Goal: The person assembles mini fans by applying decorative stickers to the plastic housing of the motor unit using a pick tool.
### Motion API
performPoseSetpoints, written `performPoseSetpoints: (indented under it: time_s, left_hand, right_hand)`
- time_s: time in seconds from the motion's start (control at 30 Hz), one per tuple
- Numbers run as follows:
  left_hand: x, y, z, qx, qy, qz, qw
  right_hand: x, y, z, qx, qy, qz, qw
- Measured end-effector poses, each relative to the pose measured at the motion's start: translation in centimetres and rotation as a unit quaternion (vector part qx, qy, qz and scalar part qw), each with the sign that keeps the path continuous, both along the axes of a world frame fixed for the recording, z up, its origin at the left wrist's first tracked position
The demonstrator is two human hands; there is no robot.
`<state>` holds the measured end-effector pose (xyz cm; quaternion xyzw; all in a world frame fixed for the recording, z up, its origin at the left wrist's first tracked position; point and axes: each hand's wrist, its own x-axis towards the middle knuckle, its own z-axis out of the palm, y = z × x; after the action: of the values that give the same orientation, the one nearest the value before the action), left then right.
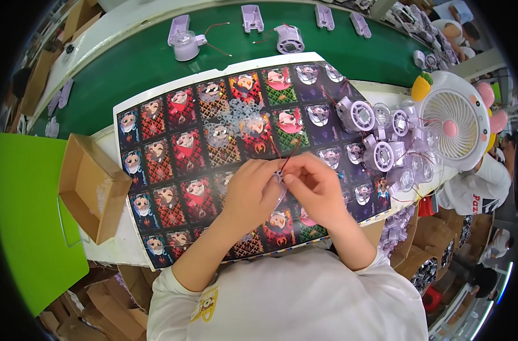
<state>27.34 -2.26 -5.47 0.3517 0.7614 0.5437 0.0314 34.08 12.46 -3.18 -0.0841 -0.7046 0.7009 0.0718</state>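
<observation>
My left hand (252, 190) and my right hand (314, 184) meet over the middle of a printed sheet with rows of cartoon figures (185, 145). Both are closed, fingertips together, around a small pale lilac plastic part (280, 196) with thin dark red wires (277, 149) rising from it. The fingers cover most of the part, so its exact kind is hidden. Just beyond my hands lies a loose heap of small clear plastic rings (242, 118). Right of my right hand, round lilac housings with clear caps and wires (378, 156) are piled on the sheet's edge.
A white desk fan (449, 122) runs along the right side. On the left stands an open cardboard box (77, 196) beside a bright green board (26, 210). Lilac parts (252, 19) sit on the green conveyor belt (139, 71) at the back. Cartons (432, 233) stand at lower right; other people work beyond.
</observation>
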Motion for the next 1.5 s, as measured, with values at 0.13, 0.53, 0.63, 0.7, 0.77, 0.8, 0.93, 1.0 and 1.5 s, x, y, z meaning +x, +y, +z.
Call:
performPoseSetpoints:
  time_s: [0.13, 0.53, 0.63, 0.7, 0.77, 0.8, 0.93, 1.0, 1.5]
  left_hand:
    - [-0.2, -0.3, 0.1, -0.034, -0.022, -0.016, 0.999]
    - [0.1, -0.6, -0.3, 0.000, -0.075, -0.023, 0.997]
    - [0.1, -0.6, 0.1, -0.015, -0.081, -0.017, 0.996]
    - [0.2, -0.6, 0.0, -0.014, -0.084, -0.012, 0.996]
    - [0.2, -0.6, -0.4, 0.006, -0.101, -0.004, 0.995]
    - [0.3, -0.6, -0.4, 0.005, -0.102, -0.005, 0.995]
    - [0.5, -0.2, -0.6, 0.021, -0.087, 0.009, 0.996]
    - [0.6, -0.1, -0.8, 0.028, -0.074, 0.014, 0.997]
    - [0.5, 0.1, -0.3, 0.005, -0.067, 0.040, 0.997]
  right_hand:
    - [-0.5, 0.1, 1.4, 0.243, 0.027, 0.042, 0.969]
    - [-0.1, 4.8, 0.6, 0.538, -0.005, -0.044, 0.842]
    - [0.3, 5.5, -0.8, 0.544, -0.057, 0.016, 0.837]
    - [0.4, 5.3, -0.8, 0.539, -0.012, 0.010, 0.842]
    - [0.8, 4.2, 0.6, 0.374, 0.017, 0.020, 0.927]
    - [1.1, 3.5, 1.5, 0.349, 0.031, 0.045, 0.935]
    - [0.9, 1.2, 1.9, 0.384, 0.098, 0.065, 0.916]
    - [0.9, 0.6, 1.6, 0.412, 0.073, 0.052, 0.907]
    - [-0.1, 0.5, 2.5, 0.468, 0.085, 0.034, 0.879]
